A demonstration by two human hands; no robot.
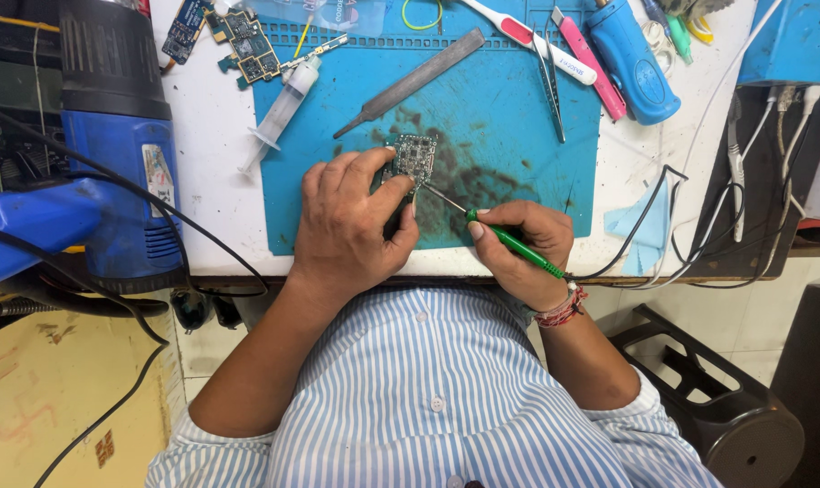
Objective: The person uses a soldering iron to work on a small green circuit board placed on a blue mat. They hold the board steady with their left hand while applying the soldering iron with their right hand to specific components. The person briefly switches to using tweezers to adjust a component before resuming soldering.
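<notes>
A small dark circuit board [414,159] lies on a blue work mat [500,126]. My left hand [351,226] rests on the mat and pinches the board's near left edge between thumb and fingers. My right hand [523,248] grips a green-handled soldering iron [509,242] like a pen. Its thin metal tip points up-left and reaches the board's near edge. A black cable runs off from the iron's rear end to the right.
On the mat lie a grey metal file [410,83], a plastic syringe [282,110], tweezers [549,79] and a second circuit board [247,41]. A blue hot-air station [112,163] stands left. Blue bottle [631,63], cables and a black stool [717,398] sit right.
</notes>
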